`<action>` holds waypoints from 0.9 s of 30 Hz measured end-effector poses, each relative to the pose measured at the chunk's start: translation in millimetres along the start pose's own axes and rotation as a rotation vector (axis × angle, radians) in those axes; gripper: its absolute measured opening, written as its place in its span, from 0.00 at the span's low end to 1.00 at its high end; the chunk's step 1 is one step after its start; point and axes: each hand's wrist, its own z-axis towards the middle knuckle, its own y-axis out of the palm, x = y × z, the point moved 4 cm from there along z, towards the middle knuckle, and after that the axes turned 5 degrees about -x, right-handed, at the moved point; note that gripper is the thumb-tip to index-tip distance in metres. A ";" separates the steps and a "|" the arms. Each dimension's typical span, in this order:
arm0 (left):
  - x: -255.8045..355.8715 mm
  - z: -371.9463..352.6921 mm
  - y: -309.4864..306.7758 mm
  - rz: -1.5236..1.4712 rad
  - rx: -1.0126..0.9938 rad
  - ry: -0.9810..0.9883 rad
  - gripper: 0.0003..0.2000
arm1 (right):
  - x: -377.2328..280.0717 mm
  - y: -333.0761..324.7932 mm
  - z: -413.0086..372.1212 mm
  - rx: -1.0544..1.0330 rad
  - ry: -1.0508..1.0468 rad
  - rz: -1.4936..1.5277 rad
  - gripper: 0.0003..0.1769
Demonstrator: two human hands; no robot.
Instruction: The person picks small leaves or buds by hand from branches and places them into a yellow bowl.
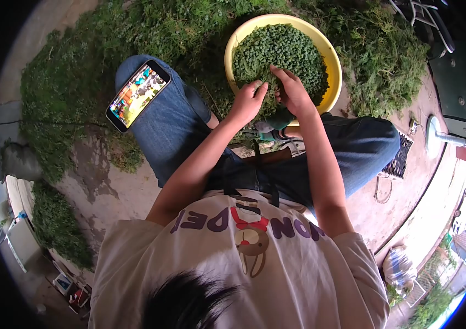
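Both my hands are over the near side of a yellow plastic basin (332,96), which holds a heap of small green berry-like cones (279,46). My left hand (248,101) is closed, thumb and fingers pinching a feathery green sprig (268,86). Close beside it, my right hand (291,90) has its fingers curled at the same sprig, the index finger reaching over the heap. Part of the sprig is hidden by the fingers.
A phone (138,96) playing a video lies on my left knee. Cut green branches (74,71) are piled left of and behind the basin, with another pile (375,60) on its right. A metal stand base (433,134) is at the right. A white sack (399,267) sits farther off.
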 end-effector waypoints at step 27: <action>3.2 -19.5 -13.4 0.192 -0.012 0.043 0.18 | -22.2 -136.5 37.4 -0.028 -0.136 0.535 0.10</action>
